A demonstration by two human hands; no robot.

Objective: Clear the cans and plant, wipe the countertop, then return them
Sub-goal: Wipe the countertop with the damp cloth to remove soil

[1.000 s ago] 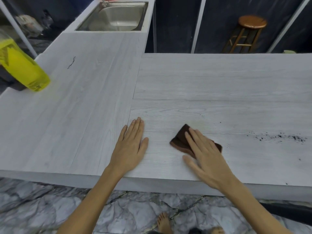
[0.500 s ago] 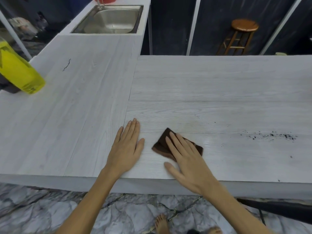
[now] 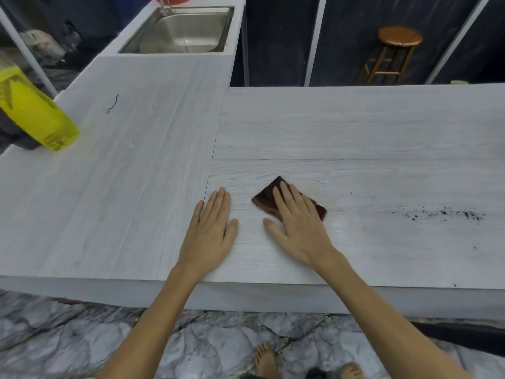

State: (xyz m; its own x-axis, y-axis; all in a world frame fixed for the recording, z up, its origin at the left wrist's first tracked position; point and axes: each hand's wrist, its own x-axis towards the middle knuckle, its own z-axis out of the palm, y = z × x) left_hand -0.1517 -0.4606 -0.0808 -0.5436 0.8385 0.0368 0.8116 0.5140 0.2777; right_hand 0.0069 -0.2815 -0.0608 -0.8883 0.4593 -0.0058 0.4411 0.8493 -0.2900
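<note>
right hand (image 3: 299, 228): fingers extended, flat, pressing the brown cloth (image 3: 269, 199) onto the countertop (image 3: 355, 138); not clenched. left hand (image 3: 210, 231): flat, released, at 9 o'clock of the cloth. dark crumbs (image 3: 442, 213) lie at 3 o'clock. no cans or plant visible.

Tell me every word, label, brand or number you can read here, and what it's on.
None can be read.
Yellow basket: ribbed plastic, no writing visible.
Brown cloth under the right hand: no tag or print shows.
Countertop: only wood grain, a dark squiggle and black specks, not letters.
Sink and stool: no marking visible.
</note>
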